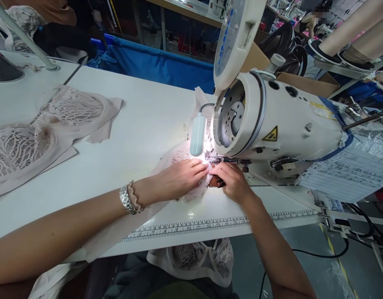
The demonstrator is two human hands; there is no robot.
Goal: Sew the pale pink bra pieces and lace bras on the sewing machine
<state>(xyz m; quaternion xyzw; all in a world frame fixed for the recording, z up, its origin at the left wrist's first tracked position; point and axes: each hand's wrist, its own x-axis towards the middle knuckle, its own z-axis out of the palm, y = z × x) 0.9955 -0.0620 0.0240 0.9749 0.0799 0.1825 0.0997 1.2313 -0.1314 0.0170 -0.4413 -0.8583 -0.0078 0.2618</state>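
Observation:
A pale pink lace bra [178, 154] lies under the needle area of a white sewing machine [291, 120], lit by a small lamp [197, 135]. My left hand [183, 176], wearing a ring and a silver bracelet, rests over the lace with its fingers together, the tips holding the fabric edge beside the presser foot. Close against it, my right hand [233, 180] pinches the same edge just in front of the foot. My fingers hide the exact stitching point. Part of the fabric trails under my left forearm towards the table's front edge.
More lace bras [76, 110] lie on the white table [141, 108] at the left. Another bra [207, 259] is on my lap. A printed ruler [191, 227] runs along the front edge. Blue cloth [166, 60] hangs behind the table, and written paper [350, 166] is at the right.

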